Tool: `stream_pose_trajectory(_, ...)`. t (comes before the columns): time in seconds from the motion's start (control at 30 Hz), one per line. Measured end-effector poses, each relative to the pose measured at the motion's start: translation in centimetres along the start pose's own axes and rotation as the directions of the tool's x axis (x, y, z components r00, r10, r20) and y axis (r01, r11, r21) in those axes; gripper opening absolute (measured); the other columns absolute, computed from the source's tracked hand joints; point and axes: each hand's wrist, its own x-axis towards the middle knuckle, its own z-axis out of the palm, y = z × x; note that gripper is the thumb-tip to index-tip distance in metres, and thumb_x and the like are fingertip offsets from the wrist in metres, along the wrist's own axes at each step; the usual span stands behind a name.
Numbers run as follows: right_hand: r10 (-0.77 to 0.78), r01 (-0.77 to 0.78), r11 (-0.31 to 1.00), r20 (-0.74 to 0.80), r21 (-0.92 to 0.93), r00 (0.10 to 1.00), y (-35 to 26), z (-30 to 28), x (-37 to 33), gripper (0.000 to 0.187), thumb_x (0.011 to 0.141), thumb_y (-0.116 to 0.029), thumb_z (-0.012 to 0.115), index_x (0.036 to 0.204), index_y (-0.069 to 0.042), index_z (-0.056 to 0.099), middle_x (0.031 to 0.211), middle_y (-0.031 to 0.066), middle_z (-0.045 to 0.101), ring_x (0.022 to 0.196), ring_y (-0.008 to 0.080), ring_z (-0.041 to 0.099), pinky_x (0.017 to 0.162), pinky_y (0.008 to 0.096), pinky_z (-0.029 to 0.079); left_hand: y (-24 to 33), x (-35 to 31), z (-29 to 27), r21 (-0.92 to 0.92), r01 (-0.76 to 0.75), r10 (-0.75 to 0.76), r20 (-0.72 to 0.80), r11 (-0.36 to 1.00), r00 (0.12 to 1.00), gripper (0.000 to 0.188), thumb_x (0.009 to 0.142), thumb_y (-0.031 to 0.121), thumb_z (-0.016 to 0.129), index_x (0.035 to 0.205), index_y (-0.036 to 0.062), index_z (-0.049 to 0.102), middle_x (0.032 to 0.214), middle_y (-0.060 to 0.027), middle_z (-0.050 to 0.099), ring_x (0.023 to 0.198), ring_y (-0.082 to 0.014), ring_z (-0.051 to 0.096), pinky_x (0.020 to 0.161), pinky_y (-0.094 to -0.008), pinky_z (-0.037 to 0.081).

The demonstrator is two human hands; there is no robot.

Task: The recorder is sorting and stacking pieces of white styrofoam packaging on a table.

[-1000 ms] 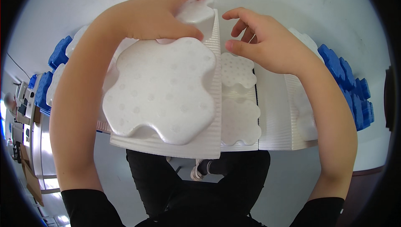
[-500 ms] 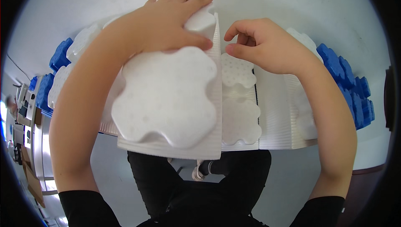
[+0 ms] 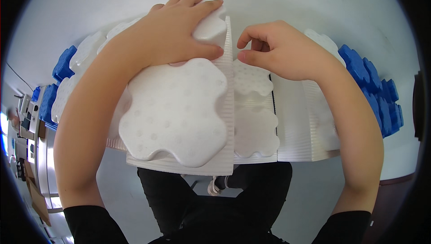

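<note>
My left hand (image 3: 175,33) lies spread over a white block with a scalloped edge (image 3: 211,26), the far one of two on a raised white foam sheet (image 3: 211,168). Its fingers reach past the block's far side, and the thumb rests at the near side. Closer to me on the same sheet is a second white block (image 3: 175,114), with a dimpled top and wavy outline. My right hand (image 3: 278,49) hovers just right of the sheet, thumb and forefinger curved but apart, holding nothing. Below it, two more white blocks (image 3: 256,132) lie on a lower level.
Ribbed white foam (image 3: 292,127) extends right of the lower blocks. Stacked blue blocks (image 3: 366,76) stand at the far right. More blue blocks (image 3: 65,64) and white blocks (image 3: 90,49) are at the left. A cluttered bench (image 3: 33,118) shows at the left rim.
The raised sheet, its blocks and both hands appear slightly farther left and lower in the picture. The left hand stays spread on the far block; the right hand keeps its curved shape.
</note>
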Motion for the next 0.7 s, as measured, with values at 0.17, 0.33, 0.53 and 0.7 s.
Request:
stream_pose_trajectory(0.17,0.017,-0.016,1.000,0.037,-0.024,0.999,-0.3,-0.5,-0.2,0.036,0.101,-0.036,0.075,0.114,-0.003,0.078,0.096,0.0125,0.076,0.085,0.0259,0.072,0.078,0.0400,0.058,-0.3,1.1,-0.8,-0.047,0.051,-0.048,0.055,0.998,0.997,0.097,0.083,0.048,0.082,0.168,0.0171,0.047,0.167,-0.0198,0.048,0.155,-0.0391,0.043,0.121,-0.0500,0.046)
stream_pose_trajectory(0.33,-0.024,0.024,1.000,0.015,-0.017,1.000,-0.3,-0.4,-0.3,0.039,0.101,-0.039,0.075,0.115,-0.002,0.076,0.098,0.0124,0.076,0.086,0.0259,0.072,0.079,0.0399,0.058,-0.5,0.9,-0.4,-0.024,0.059,-0.056,0.091,0.998,0.994,0.097,0.083,0.047,0.083,0.169,0.0194,0.045,0.172,-0.0162,0.042,0.154,-0.0356,0.046,0.093,-0.0413,0.063)
stream_pose_trajectory(0.53,-0.563,0.575,0.817,-0.163,0.035,0.810,-3.4,1.9,-2.6,0.072,0.088,-0.046,0.090,0.137,-0.001,0.063,0.123,0.0187,0.066,0.115,0.0341,0.065,0.098,0.0433,0.055,-2.3,0.7,-3.7,-0.256,0.139,-0.044,0.343,0.957,0.938,0.110,0.075,0.030,0.087,0.173,0.0249,0.038,0.174,-0.0164,0.038,0.155,-0.0371,0.044,0.113,-0.0481,0.054)
stream_pose_trajectory(0.7,-0.620,0.625,0.779,-0.075,0.061,0.781,-5.1,4.3,-3.2,0.099,0.076,-0.049,0.097,0.143,0.005,0.048,0.140,0.0328,0.053,0.128,0.0483,0.061,0.104,0.0513,0.056,-3.2,0.5,-4.1,-0.234,0.246,-0.145,0.380,0.940,0.914,0.119,0.066,0.030,0.089,0.173,0.0280,0.037,0.175,-0.0161,0.037,0.153,-0.0406,0.047,0.121,-0.0504,0.045)
